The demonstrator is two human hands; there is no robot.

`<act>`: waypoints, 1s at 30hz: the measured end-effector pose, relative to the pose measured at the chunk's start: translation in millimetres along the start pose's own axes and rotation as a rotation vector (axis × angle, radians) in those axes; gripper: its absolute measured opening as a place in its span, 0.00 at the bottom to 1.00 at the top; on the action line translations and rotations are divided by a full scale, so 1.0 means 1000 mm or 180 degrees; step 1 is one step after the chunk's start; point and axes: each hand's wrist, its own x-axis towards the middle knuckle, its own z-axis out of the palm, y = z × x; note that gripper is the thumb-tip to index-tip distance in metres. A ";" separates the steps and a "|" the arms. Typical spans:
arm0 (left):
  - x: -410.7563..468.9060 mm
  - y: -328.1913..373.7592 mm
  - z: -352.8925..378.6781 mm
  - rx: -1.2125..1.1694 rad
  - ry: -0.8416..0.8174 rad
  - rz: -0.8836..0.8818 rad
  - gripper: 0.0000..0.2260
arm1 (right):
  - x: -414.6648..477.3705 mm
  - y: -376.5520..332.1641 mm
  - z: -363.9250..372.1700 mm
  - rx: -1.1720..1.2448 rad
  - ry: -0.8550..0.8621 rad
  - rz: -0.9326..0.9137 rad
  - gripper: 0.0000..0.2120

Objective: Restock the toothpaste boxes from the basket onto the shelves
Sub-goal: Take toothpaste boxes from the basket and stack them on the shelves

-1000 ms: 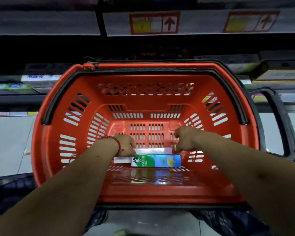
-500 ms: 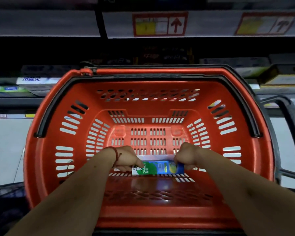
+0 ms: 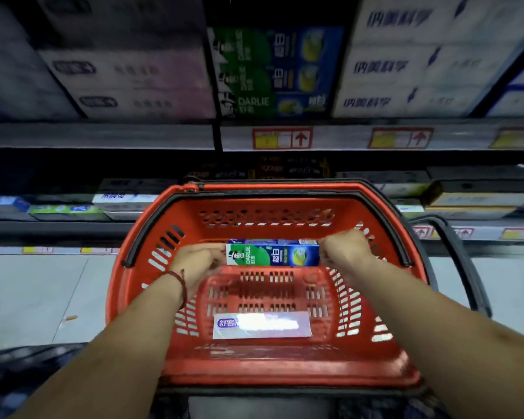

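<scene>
The fingers (image 3: 217, 261) of the left hand (image 3: 198, 264) and right hand (image 3: 342, 252) pinch the ends of a green and blue cardboard toothpaste box (image 3: 273, 255). A white and purple box (image 3: 260, 325) lies on the near floor of the red plastic basket (image 3: 285, 373). The pinched box is above its far side. Beyond the basket, same green boxes (image 3: 254, 71) stand stacked.

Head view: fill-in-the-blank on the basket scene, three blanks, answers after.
1. The left hand and right hand grip the Darlie box by its two ____.
2. Only ____ other box lies on the floor of the basket.
3. The red bracelet is on the ____ wrist.
Missing words: ends; one; left.
</scene>
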 end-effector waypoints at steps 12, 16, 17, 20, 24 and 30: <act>-0.069 0.127 -0.021 -0.0265 0.0079 0.1072 0.15 | -0.048 -0.104 -0.035 0.0899 0.0363 -0.0856 0.05; -0.074 0.158 -0.020 -0.0324 0.0109 0.1366 0.18 | -0.078 -0.134 -0.046 0.1244 0.0346 -0.1171 0.09; -0.076 0.165 -0.018 -0.0335 0.0101 0.1466 0.18 | -0.085 -0.142 -0.049 0.1315 0.0326 -0.1260 0.11; -0.078 0.187 -0.013 -0.0429 0.0130 0.1732 0.18 | -0.100 -0.165 -0.056 0.1508 0.0276 -0.1420 0.19; -0.074 0.213 0.000 -0.0930 0.0496 0.2023 0.20 | -0.102 -0.189 -0.060 0.1702 0.0171 -0.1578 0.26; -0.060 0.240 0.010 -0.1134 0.0740 0.2298 0.21 | -0.104 -0.206 -0.067 0.1957 -0.0126 -0.1929 0.33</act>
